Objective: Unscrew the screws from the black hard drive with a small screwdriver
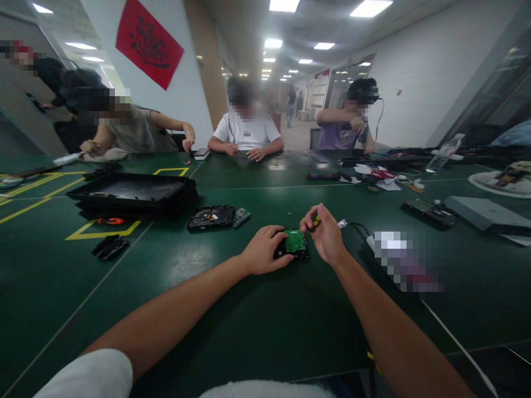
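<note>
A hard drive [295, 241] lies on the green table in front of me, its green circuit board facing up. My left hand [265, 250] grips it from the left, with the thumb along its near edge and the fingers over its far side. Just right of the drive, my right hand [326, 235] is raised and closed around a small screwdriver [316, 221] with a yellow and black handle. Fingers hide most of this tool, and I cannot make out its tip. Beyond my left hand are another hard drive [211, 218] and a loose circuit board [241, 217].
Stacked black trays [133, 190] stand at the left, near a black glove [110, 247]. To the right lie a power strip [398, 260] with a cable, a further drive [429, 213] and a grey box [489, 214]. Several people sit across the table; a bottle [445, 153] stands tilted.
</note>
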`<state>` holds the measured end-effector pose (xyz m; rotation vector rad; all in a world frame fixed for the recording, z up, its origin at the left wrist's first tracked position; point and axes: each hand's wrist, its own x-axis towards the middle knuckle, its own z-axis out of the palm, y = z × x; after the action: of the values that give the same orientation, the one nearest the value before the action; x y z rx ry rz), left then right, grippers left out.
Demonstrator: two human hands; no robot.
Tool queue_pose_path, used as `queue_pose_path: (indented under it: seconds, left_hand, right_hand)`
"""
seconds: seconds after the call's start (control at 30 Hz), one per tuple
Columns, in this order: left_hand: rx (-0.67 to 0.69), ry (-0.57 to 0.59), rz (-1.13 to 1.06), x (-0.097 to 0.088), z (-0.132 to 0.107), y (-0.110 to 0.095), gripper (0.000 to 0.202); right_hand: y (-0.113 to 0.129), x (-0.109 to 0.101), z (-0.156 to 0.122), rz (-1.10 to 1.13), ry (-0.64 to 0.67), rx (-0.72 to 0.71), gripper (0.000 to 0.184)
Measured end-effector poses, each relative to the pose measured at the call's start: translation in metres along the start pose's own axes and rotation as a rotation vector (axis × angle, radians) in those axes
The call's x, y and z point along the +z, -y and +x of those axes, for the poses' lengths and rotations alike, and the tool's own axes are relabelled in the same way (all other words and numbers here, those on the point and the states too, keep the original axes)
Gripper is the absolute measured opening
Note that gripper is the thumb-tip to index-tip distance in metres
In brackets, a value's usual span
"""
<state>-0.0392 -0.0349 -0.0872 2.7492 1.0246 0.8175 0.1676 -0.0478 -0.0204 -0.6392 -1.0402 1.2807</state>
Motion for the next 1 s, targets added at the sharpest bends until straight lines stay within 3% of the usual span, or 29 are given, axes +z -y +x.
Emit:
queue_pose_path:
  seconds: [0.4,0.73,1.0]
  left_hand:
    - [0.000,0.001,0.010,-0.0006,-0.0002,-0.0006,0.063]
    - [0.003,0.000,0.003,-0.0021,-0.0001,-0.0024,0.061]
    - [-0.001,0.005,0.015,-0.0011,0.0006,-0.0032,0.060]
  right_hand:
    - [0.0012,-0.0045,-0.0014,-0.030,0.067,0.009,0.036]
    - [-0.0011,-0.0019,-0.0017,0.013,0.016,-0.039,0.030]
    - [-0.0008,-0.0052,0.0011,0.084,0.030,0.024,0.046]
